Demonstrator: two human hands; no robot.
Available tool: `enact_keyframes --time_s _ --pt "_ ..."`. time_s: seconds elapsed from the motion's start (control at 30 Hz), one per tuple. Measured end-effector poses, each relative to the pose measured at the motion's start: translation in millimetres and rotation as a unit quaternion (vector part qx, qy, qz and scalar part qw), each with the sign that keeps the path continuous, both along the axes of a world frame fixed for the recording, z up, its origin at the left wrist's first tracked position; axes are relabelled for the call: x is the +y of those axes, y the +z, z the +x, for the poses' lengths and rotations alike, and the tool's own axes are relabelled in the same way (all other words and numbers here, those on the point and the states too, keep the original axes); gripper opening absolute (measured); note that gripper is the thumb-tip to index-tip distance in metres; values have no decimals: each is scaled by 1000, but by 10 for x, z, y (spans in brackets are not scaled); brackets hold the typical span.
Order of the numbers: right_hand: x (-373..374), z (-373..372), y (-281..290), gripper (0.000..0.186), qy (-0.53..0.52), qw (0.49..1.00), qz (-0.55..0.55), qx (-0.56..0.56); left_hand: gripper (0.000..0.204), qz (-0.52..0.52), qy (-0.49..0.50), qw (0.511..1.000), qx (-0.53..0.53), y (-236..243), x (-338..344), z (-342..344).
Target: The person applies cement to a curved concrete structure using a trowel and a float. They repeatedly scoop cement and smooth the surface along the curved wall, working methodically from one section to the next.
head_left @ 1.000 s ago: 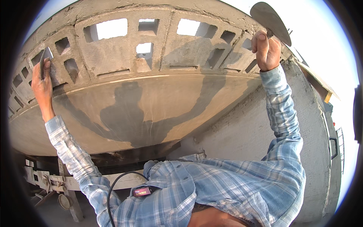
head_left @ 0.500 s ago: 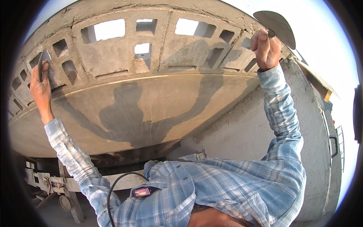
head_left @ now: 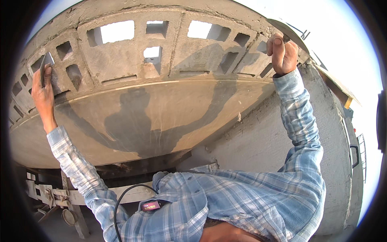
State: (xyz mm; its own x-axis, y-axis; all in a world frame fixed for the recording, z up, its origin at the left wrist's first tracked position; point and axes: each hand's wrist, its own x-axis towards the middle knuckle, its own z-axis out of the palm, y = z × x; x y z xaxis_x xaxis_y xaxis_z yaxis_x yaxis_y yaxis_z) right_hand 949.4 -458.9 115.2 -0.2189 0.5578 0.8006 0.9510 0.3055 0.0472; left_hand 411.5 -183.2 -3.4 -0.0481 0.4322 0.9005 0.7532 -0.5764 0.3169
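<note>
Up at the far right, my right hand (head_left: 284, 55) is closed round the handle of a trowel (head_left: 291, 34). Its rounded grey blade lies beyond my knuckles, at the top edge of the patterned concrete block wall (head_left: 121, 56). At the far left my left hand (head_left: 42, 89) is raised to the same wall, thumb up. Its fingers are closed on a thin flat tool (head_left: 48, 59) with a pale, metal-looking blade, beside one of the block openings. The tool's handle is mostly hidden by my hand.
Below the blocks runs a smooth plastered band (head_left: 181, 109) bearing my shadow. A rough grey wall (head_left: 258, 137) meets it at the right. Down left are a wooden beam (head_left: 100, 195) and a hanging round object (head_left: 69, 217). A black cable (head_left: 128, 188) crosses my shirt.
My right hand has shifted slightly left, and the trowel blade has tilted so less of its face shows. Small bits now appear in the air below the blocks. My left hand stays put.
</note>
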Motion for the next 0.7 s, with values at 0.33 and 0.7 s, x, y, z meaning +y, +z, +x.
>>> enact_keyframes --time_s 0.33,0.7 --pt "13 392 -40 50 -152 982 -55 -97 30 1 -16 1000 8 -21 89 -6" --pt "-63 51 -43 60 -36 999 3 36 31 -15 9 1000 -7 -9 20 -68"
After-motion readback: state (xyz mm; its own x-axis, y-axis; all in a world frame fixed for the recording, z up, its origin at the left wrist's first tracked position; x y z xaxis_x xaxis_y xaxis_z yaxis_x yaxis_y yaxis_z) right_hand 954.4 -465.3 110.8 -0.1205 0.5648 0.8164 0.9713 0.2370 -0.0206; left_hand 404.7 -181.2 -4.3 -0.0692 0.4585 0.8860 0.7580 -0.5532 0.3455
